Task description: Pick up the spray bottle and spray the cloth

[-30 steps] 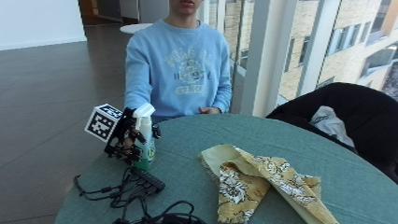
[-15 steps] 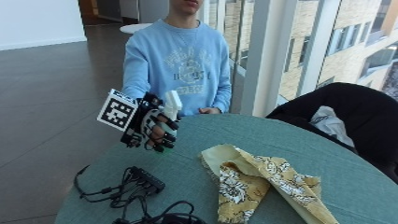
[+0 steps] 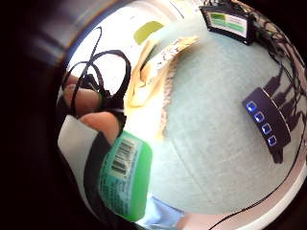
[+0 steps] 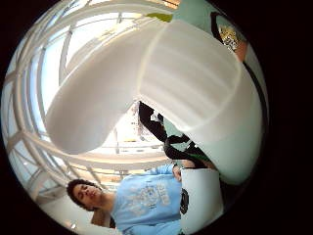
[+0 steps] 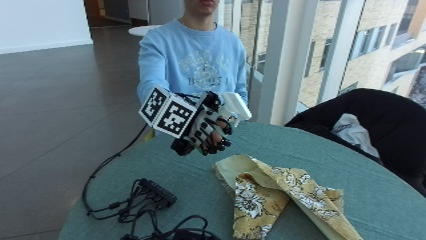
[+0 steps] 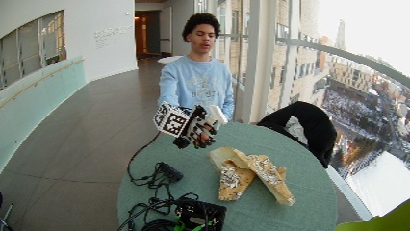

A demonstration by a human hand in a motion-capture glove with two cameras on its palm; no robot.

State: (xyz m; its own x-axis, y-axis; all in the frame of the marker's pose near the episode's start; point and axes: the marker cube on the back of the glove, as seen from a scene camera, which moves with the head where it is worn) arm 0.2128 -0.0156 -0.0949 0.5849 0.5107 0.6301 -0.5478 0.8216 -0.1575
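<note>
In the outside view my gloved right hand [image 5: 208, 131] grips the spray bottle [image 5: 234, 106] and holds it in the air above the green round table [image 5: 373, 175]. Its white spray head points toward the yellow flowered cloth [image 5: 279, 195], which lies crumpled on the table below and to the side. The little finger side palm view shows the bottle's green body [image 3: 125, 176] with a barcode label beside my fingers, and the cloth [image 3: 153, 67] down on the table. The white spray head [image 4: 161, 88] fills the thumb side palm view. The wide view shows the same: hand [image 6: 200, 131], cloth [image 6: 253, 175].
A black hub with cables [image 5: 154, 192] lies on the table near its edge, and a black box with a green label [image 6: 200, 214] sits closer to the camera. A black jacket over a chair [image 5: 373, 125] stands behind the table. Windows run along that side.
The hand has lifted the bottle off the table, raised it and carried it toward the cloth, tilting the spray head that way. The cloth has not moved.
</note>
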